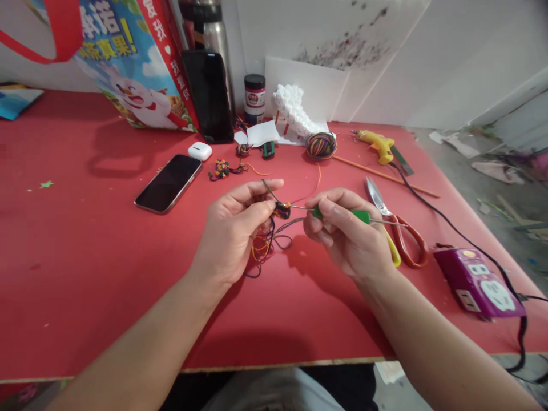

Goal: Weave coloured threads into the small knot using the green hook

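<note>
My left hand (pixel 240 222) pinches a small dark piece of crochet (pixel 281 210) between thumb and fingers, with a strand of yarn running up over the index finger. In my right hand (pixel 349 228) is a crochet hook with a green handle (pixel 359 216). Its thin metal shaft reaches left and its tip meets the crochet piece; whether it passes through a loop I cannot tell. Loose dark and orange yarn (pixel 261 251) hangs in loops below the left fingers. A multicoloured yarn ball (pixel 321 146) lies farther back, an orange strand trailing from it.
Scissors (pixel 406 228) and a purple power box (pixel 479 282) lie at right, near a yellow glue gun (pixel 377 144) and its black cord. Behind my left hand are a phone (pixel 169 184), a white earbud case (pixel 200 150) and a finished-looking crochet bit (pixel 221 169). A gift bag (pixel 141 74) stands behind.
</note>
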`<state>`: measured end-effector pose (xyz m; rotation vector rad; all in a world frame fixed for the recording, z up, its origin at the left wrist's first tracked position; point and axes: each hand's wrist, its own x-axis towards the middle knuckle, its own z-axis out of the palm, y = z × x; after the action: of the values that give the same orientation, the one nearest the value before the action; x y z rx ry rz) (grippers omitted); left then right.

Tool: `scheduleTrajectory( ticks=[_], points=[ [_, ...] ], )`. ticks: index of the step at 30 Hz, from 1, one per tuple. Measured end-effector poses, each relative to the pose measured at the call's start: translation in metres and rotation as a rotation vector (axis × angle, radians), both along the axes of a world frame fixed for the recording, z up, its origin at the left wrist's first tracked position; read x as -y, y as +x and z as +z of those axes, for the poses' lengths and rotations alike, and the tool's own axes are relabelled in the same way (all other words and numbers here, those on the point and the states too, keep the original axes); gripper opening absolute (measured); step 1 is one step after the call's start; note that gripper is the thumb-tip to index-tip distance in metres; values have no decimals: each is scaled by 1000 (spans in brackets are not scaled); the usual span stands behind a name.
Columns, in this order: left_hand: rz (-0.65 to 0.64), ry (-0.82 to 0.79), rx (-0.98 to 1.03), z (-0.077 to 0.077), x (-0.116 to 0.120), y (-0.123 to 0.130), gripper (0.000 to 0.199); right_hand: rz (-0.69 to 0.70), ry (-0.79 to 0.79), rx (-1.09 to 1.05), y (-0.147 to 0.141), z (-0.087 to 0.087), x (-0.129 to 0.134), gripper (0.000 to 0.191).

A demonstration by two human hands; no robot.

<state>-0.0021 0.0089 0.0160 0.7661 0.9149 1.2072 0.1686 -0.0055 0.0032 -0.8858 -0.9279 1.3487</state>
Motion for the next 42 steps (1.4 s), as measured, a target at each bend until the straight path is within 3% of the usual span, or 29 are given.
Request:
scheduleTrajectory(
  ticks=[42],
  points=[
    [-2,-1,23,3,0,0,22,14,-15,-23,3,2,0,11]
  ],
)
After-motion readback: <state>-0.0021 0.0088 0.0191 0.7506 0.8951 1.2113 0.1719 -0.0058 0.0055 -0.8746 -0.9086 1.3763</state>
